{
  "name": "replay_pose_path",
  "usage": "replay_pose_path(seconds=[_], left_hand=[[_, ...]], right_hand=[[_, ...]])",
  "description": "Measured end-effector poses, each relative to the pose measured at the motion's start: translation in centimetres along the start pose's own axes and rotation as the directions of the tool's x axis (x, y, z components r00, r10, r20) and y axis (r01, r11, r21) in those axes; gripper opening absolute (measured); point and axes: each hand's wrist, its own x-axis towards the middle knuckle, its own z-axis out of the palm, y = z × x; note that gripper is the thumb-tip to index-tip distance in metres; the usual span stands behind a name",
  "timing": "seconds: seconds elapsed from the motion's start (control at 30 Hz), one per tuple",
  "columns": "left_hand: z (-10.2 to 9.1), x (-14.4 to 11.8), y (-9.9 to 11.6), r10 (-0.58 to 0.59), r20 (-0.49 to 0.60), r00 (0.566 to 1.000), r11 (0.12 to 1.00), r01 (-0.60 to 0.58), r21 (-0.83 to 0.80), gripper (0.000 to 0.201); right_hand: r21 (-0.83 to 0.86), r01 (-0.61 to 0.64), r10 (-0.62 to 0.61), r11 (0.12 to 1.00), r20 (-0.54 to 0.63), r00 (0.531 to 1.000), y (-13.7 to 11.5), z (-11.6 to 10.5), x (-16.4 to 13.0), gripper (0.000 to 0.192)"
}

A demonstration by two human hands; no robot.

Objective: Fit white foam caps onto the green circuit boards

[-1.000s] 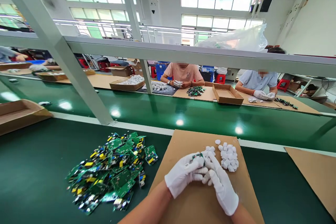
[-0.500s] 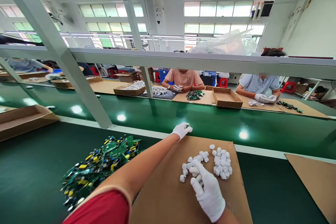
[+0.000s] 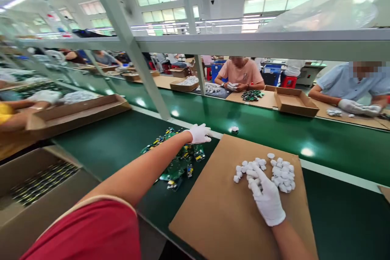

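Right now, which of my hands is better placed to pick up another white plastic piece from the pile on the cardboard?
Probably the right hand: its fingers already rest on the pile of white plastic pieces. The left hand is stretched out far from them, above the circuit boards near the belt's edge.

Bright window daylight, glare on belt (image 3: 274,130), edges warped.

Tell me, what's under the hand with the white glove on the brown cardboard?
Under the right hand lie small white pieces, heaped on the cardboard sheet. Its fingers rest on them. Any pieces beneath the palm are hidden by the glove.
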Motion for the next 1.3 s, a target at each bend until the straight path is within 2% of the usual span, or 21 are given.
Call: replay_pose_path(seconds=[0.1, 0.2, 0.33, 0.47, 0.53, 0.6, 0.7, 0.77, 0.87, 0.93, 1.03, 1.13, 1.3], left_hand=[[0.4, -4.3, -2.4, 0.001, 0.040, 0.999, 0.999, -0.002, 0.040, 0.036], [1.9, -6.8, -2.4, 0.046, 0.002, 0.999, 0.993, -0.046, 0.110, 0.054], [3.3, -7.2, -1.0, 0.090, -0.075, 0.993, 0.963, -0.067, 0.262, 0.070], [3.0, -6.5, -0.5, 0.064, -0.040, 0.997, 0.957, -0.050, 0.287, 0.073], [2.5, -6.4, -0.3, 0.064, -0.041, 0.997, 0.960, -0.050, 0.275, 0.062], [2.0, -6.6, 0.2, 0.079, -0.120, 0.990, 0.974, -0.051, 0.221, 0.054], [1.9, -7.0, 2.2, 0.104, -0.290, 0.951, 0.992, -0.119, -0.034, 0.051], [2.2, -7.1, 4.6, 0.107, -0.345, 0.932, 0.920, -0.224, -0.320, 0.052], [3.1, -7.2, 9.0, 0.153, -0.337, 0.929, 0.654, -0.351, -0.670, 0.046], [3.5, -7.3, 11.7, 0.218, -0.325, 0.920, 0.493, -0.391, -0.777, 0.040], [3.9, -7.3, 14.3, 0.263, -0.319, 0.911, 0.318, -0.394, -0.862, 0.038], [4.2, -7.0, 15.3, 0.245, -0.292, 0.925, 0.230, -0.348, -0.909, 0.043], [5.1, -6.4, 15.7, 0.221, -0.283, 0.933, 0.211, -0.329, -0.920, 0.055]], right_hand=[[-0.033, -0.035, 0.037, 0.999, 0.046, 0.998, 0.2, 0.4, 0.1, 0.046], [-0.086, -0.070, 0.074, 0.994, 0.050, 0.996, 0.4, 0.6, 0.1, 0.045], [-0.090, -0.067, 0.070, 0.994, 0.027, 0.997, 0.7, 0.5, 0.0, 0.047], [-0.097, -0.054, 0.056, 0.994, 0.014, 0.998, 1.1, 0.4, 0.0, 0.047], [-0.098, -0.058, 0.060, 0.994, 0.013, 0.998, 1.2, 0.4, 0.0, 0.047], [-0.086, -0.045, 0.046, 0.995, 0.010, 0.999, 1.2, 0.5, 0.1, 0.046], [-0.109, 0.014, -0.016, 0.994, -0.011, 1.000, 0.3, 0.8, -0.1, 0.042], [-0.152, 0.093, -0.101, 0.984, -0.047, 0.994, -0.8, 1.0, -0.5, 0.037], [-0.252, 0.270, -0.300, 0.929, -0.086, 0.950, -2.8, 1.2, -1.2, 0.026], [-0.341, 0.319, -0.353, 0.884, -0.038, 0.935, -3.9, 1.1, -1.3, 0.024], [-0.427, 0.310, -0.329, 0.849, 0.031, 0.944, -4.8, 0.4, -1.3, 0.023], [-0.477, 0.304, -0.336, 0.825, 0.019, 0.942, -4.8, -0.2, -1.2, 0.023], [-0.548, 0.295, -0.353, 0.783, -0.001, 0.936, -3.7, -0.1, -1.0, 0.023]])
